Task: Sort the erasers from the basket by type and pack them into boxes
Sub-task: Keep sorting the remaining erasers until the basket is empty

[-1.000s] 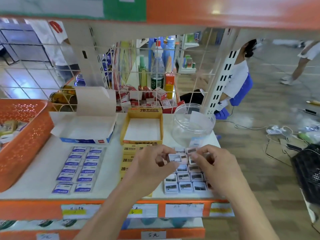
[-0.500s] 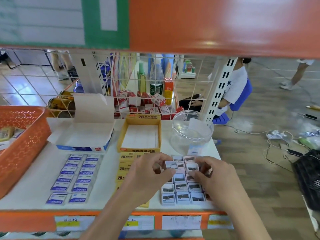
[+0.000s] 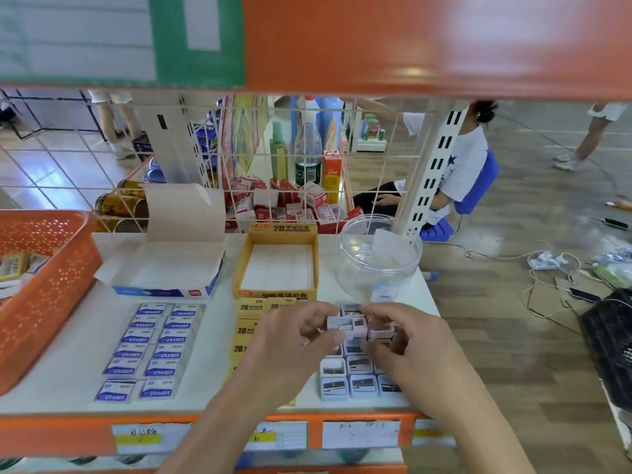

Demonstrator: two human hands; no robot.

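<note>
We see both hands drawn close together above the near right part of the white shelf (image 3: 85, 354), almost meeting, each with its fingers curled. The left hand (image 3: 294, 340) pinches the left side of a white-cased cluster (image 3: 345, 326) of small pieces between thumb and fingertips. The right hand (image 3: 407, 347) closes on the same cluster from the right. Blur keeps us from telling how many pieces the cluster holds. Beneath the hands and nearer to us lies a grid of white-cased pieces (image 3: 359, 381) of the same kind, flat in tight rows and partly hidden by the right wrist. Just left of the left hand, and partly under it, we find a column of yellow 2B erasers (image 3: 247, 328). Farther left, well apart from both hands, the blue-labelled erasers (image 3: 150, 350) lie in two columns side by side. Just beyond the fingertips stands a clear plastic jar (image 3: 376, 268), its mouth open. Beyond the left hand sits a yellow box (image 3: 277, 295), open and white inside. Left of that we see a blue-and-white box (image 3: 160, 292) with its flap raised. Far to the left of the hands the orange basket (image 3: 44, 295) rests on the shelf, with a few packets showing inside at the frame's edge.
</note>
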